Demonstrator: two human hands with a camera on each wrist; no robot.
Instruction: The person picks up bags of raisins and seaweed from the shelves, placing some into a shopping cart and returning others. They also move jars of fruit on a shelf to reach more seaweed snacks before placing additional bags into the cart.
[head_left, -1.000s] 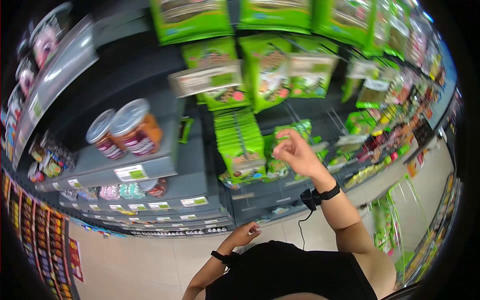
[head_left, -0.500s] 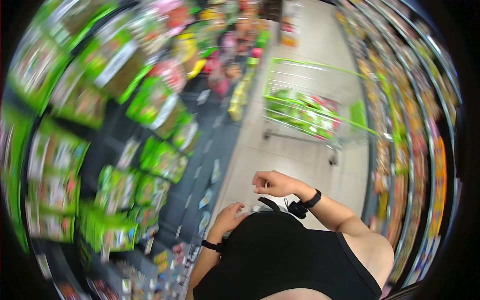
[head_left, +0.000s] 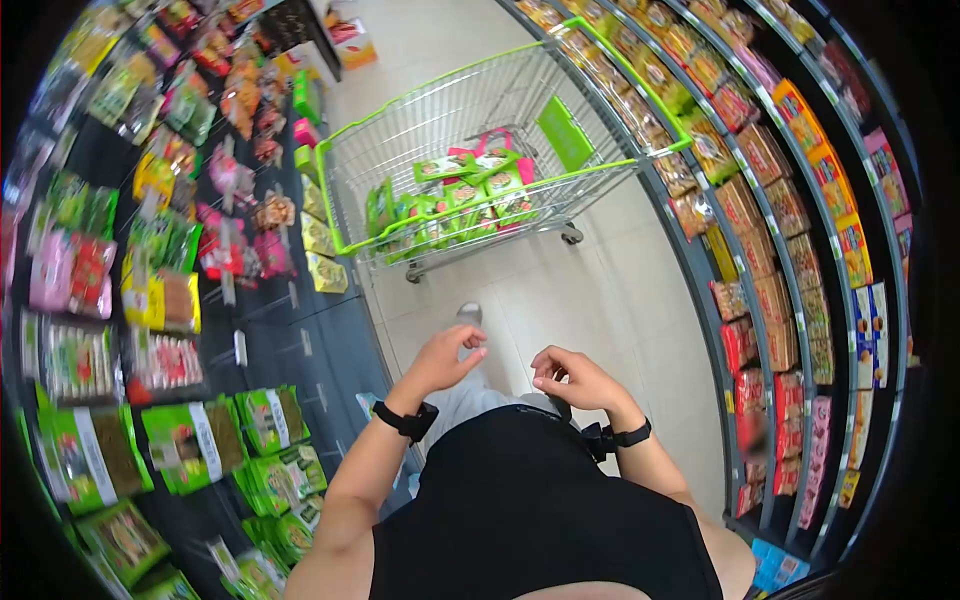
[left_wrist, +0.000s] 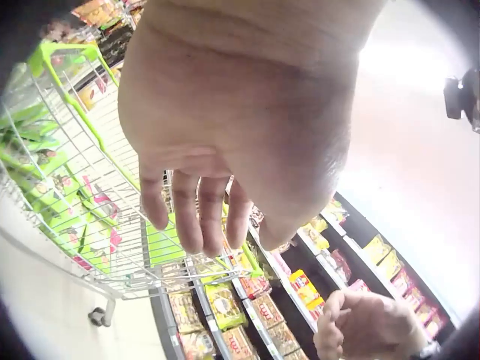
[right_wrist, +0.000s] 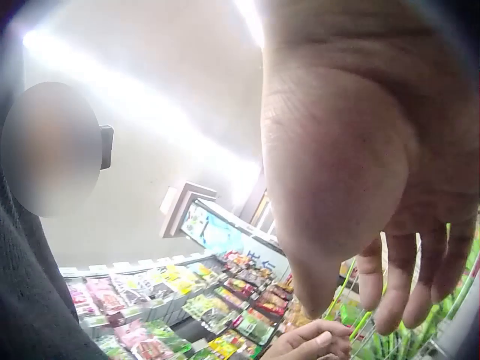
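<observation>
The left hand (head_left: pixel 443 357) hangs in front of the person's chest with its fingers loosely curled and nothing in them; the left wrist view shows the palm bare and the fingers relaxed. The right hand (head_left: pixel 570 378) sits just beside it, also at chest height, fingers loosely bent and holding nothing. Both wrists wear black bands. Ahead of the hands, well apart from them on the tiled floor (head_left: pixel 590 300), stands a green-framed wire shopping trolley (head_left: pixel 480 130) with green and pink snack packets (head_left: pixel 470 190) lying in its basket. Shelves of packaged snacks (head_left: pixel 780 190) line the aisle to the right, and hanging green packets (head_left: pixel 190 440) fill the racks to the left
</observation>
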